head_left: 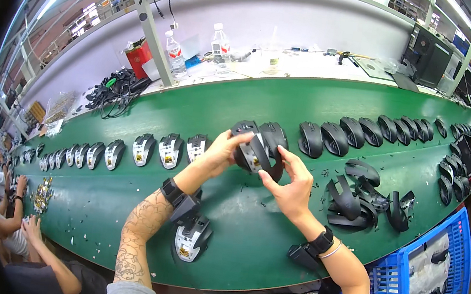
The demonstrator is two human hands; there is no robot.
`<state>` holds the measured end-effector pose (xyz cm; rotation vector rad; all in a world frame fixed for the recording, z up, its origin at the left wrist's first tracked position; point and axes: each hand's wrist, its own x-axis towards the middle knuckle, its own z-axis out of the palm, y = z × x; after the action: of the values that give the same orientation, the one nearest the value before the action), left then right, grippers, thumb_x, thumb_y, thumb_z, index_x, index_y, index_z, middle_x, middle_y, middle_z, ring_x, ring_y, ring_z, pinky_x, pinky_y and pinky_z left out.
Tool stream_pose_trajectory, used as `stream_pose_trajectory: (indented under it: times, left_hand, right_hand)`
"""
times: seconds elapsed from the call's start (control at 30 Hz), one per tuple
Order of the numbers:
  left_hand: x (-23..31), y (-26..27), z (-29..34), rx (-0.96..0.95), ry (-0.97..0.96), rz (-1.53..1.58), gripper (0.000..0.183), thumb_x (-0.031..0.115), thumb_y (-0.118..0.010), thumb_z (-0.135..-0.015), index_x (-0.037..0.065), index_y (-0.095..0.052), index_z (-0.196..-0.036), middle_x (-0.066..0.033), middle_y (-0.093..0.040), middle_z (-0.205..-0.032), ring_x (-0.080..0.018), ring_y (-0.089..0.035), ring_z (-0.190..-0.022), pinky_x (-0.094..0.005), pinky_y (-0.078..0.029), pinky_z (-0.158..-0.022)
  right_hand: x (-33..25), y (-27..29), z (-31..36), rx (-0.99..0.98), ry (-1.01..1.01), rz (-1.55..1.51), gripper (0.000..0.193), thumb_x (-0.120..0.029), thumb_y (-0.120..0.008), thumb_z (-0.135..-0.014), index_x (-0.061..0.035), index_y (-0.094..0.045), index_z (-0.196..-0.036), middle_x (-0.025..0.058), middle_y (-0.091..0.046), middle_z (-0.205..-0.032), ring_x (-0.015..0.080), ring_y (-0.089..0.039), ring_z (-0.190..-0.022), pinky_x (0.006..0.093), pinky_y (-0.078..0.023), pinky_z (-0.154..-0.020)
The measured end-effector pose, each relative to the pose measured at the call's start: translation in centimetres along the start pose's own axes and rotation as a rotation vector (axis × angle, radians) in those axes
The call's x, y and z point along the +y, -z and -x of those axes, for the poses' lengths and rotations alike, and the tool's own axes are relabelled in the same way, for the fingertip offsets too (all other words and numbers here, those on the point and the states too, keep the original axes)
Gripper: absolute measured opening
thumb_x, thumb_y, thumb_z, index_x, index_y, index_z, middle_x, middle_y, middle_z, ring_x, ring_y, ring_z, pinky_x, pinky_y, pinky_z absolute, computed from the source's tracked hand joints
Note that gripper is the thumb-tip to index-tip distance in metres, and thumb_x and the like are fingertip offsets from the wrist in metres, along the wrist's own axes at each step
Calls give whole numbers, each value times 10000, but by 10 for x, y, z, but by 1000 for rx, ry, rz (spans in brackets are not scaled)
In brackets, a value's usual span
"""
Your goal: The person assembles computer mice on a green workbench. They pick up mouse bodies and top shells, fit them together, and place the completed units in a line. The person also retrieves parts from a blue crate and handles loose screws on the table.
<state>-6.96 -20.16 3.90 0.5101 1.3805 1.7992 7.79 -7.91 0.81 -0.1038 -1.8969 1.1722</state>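
Observation:
Over the middle of the green table, my left hand (224, 150) grips a partly assembled computer mouse (245, 128) by its side. A curved black mouse cover (273, 168) stands tilted against it, and white inner parts show between the two. My right hand (294, 183) pinches this cover with thumb and fingers. Just behind them sits another black mouse (273, 133). Below my left forearm, an open mouse body (191, 240) with a white inside lies on the table.
Open white-and-black mice (143, 150) line up at left, covered black mice (334, 139) at right. Loose black covers (352, 205) are piled right of my hand. A blue crate (395, 284) stands at the lower right edge. Co-workers' arms (55, 254) reach in at lower left.

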Motion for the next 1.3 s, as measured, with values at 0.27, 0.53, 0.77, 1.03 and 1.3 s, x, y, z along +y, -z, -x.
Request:
stream_pose_trajectory:
  times: [0.27, 0.53, 0.77, 1.03, 1.3]
  left_hand:
    - [-27, -36, 17, -40, -128, 71, 344, 348, -450, -940, 132, -364, -1193, -43, -493, -1144, -137, -512, -1057, -309, -418, -893]
    - [-33, -38, 15, 3, -192, 33, 325, 250, -537, -920, 114, -372, -1166, -56, -542, -1047, -122, -543, -964, -283, -469, -784]
    - [-35, -44, 9, 68, -298, 73, 264, 216, -563, -902, 63, -422, -1065, -60, -570, -963, -111, -548, -876, -257, -462, -735]
    - [-19, -45, 12, 53, -383, 66, 580, 60, -787, -678, 57, -404, -1113, -88, -560, -1031, -181, -566, -992, -340, -486, -847]
    - [-23, -45, 10, 216, -398, 32, 587, 24, -778, -631, 65, -441, -1110, -57, -549, -1021, -182, -560, -960, -330, -469, -854]
  right_hand:
    - [-6, -3, 0, 45, -28, -23, 539, -167, -796, -660, 19, -589, -1121, 130, -563, -1087, 231, -577, -974, 326, -476, -848]
    - [3, -2, -2, 32, -81, -93, 558, -166, -806, -648, 15, -592, -1130, 127, -556, -1075, 234, -561, -1009, 330, -469, -877]
    - [-6, -3, 0, 24, 5, 96, 543, -125, -763, -685, -53, -577, -1190, 120, -533, -1103, 254, -541, -1012, 335, -444, -872]
    - [1, 1, -1, -91, -198, -216, 439, -269, -454, -953, -92, -411, -1352, 110, -433, -1293, 225, -439, -1159, 357, -327, -1007]
    - [30, 0, 10, -77, -790, -1036, 241, -264, -552, -908, -55, -572, -1025, 16, -583, -995, 129, -525, -955, 316, -415, -869]
